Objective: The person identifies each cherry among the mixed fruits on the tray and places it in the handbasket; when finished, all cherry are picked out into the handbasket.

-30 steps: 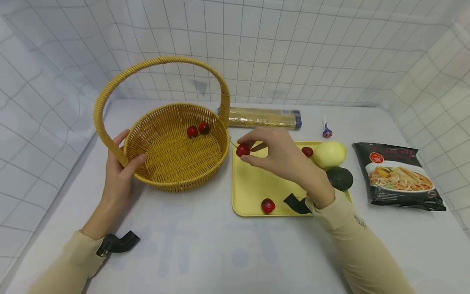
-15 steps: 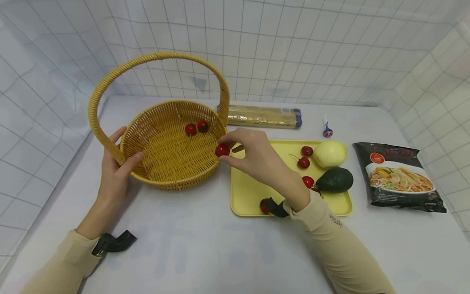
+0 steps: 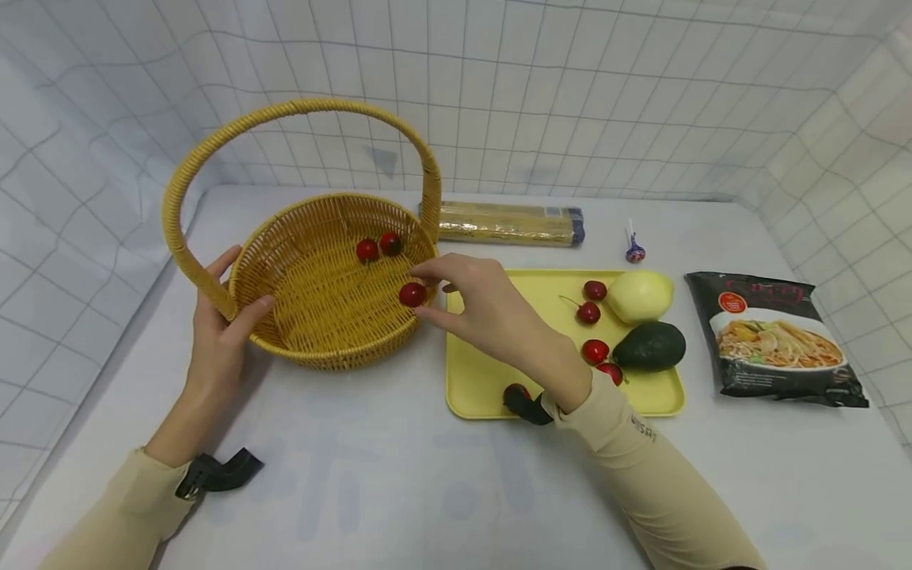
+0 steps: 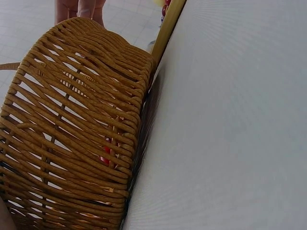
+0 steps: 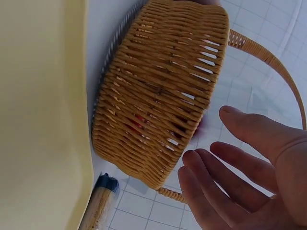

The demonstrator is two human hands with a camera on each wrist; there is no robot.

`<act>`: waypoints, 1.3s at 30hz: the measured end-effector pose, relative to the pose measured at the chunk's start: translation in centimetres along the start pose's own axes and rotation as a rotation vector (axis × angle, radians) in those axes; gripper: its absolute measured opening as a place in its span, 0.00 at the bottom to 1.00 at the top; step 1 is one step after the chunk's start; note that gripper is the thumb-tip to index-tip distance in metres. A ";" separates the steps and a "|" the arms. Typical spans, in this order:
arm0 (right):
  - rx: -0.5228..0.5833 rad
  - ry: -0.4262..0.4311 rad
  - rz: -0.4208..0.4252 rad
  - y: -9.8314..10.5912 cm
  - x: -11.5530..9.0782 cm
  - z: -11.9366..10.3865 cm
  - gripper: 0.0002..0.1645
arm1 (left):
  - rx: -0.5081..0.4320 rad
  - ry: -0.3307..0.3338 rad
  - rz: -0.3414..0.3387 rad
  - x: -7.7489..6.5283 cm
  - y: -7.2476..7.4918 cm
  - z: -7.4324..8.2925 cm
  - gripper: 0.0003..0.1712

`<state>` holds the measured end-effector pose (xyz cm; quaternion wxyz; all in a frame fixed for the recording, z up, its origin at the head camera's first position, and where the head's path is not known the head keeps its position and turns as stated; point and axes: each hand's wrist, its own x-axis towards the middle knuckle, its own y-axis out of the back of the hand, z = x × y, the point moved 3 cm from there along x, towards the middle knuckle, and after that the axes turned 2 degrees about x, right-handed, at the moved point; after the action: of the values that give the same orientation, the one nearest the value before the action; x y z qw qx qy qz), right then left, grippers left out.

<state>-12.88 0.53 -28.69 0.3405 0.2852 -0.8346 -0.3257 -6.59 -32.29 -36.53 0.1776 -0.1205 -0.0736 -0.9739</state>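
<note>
My left hand (image 3: 221, 332) grips the left rim of a yellow wicker basket (image 3: 328, 309), thumb inside and fingers outside, beside the base of its tall handle. Over the basket's right rim, my right hand (image 3: 492, 313) has thumb and fingers spread apart. A red cherry (image 3: 412, 294) is just off its fingertips, inside the rim; in the right wrist view this cherry (image 5: 197, 129) looks blurred behind the rim, apart from the open fingers. Two cherries (image 3: 366, 250) lie at the back right of the basket floor.
Right of the basket lies a yellow tray (image 3: 473, 380) with several cherries (image 3: 588, 313), a yellow fruit (image 3: 640, 297) and a dark green avocado (image 3: 650, 347). Behind are a gold-wrapped packet (image 3: 506, 224) and a lollipop (image 3: 635, 252). A black noodle bag (image 3: 777, 340) lies far right.
My right hand has carried the cherry left from over the tray to the basket's right rim, and its fingers have parted from it. The left hand keeps its hold on the rim.
</note>
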 end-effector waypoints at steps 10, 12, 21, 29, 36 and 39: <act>0.001 -0.016 0.013 0.5 -0.3 0.3 0.22 | 0.010 -0.010 -0.019 -0.4 0.3 0.2 0.40; 0.006 -0.017 0.030 0.8 -0.2 0.4 0.21 | 0.013 -0.016 -0.019 -0.4 0.3 0.4 0.40; 0.032 -0.021 0.035 1.1 -0.2 0.5 0.21 | 0.002 -0.031 -0.016 -0.5 0.6 0.7 0.40; -0.007 -0.041 0.014 1.8 -1.1 0.7 0.21 | -0.022 -0.024 -0.006 -0.3 0.0 0.6 0.40; 0.002 -0.106 -0.032 2.7 -3.9 1.7 0.20 | 0.027 -0.011 -0.015 -0.2 0.0 0.4 0.41; 0.041 -0.129 -0.068 2.7 -4.9 2.3 0.21 | 0.011 -0.012 -0.022 -0.2 0.1 0.3 0.40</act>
<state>-12.35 6.46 -29.82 0.2691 0.2985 -0.8511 -0.3378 -6.33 -32.30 -36.30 0.1669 -0.1243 -0.0813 -0.9747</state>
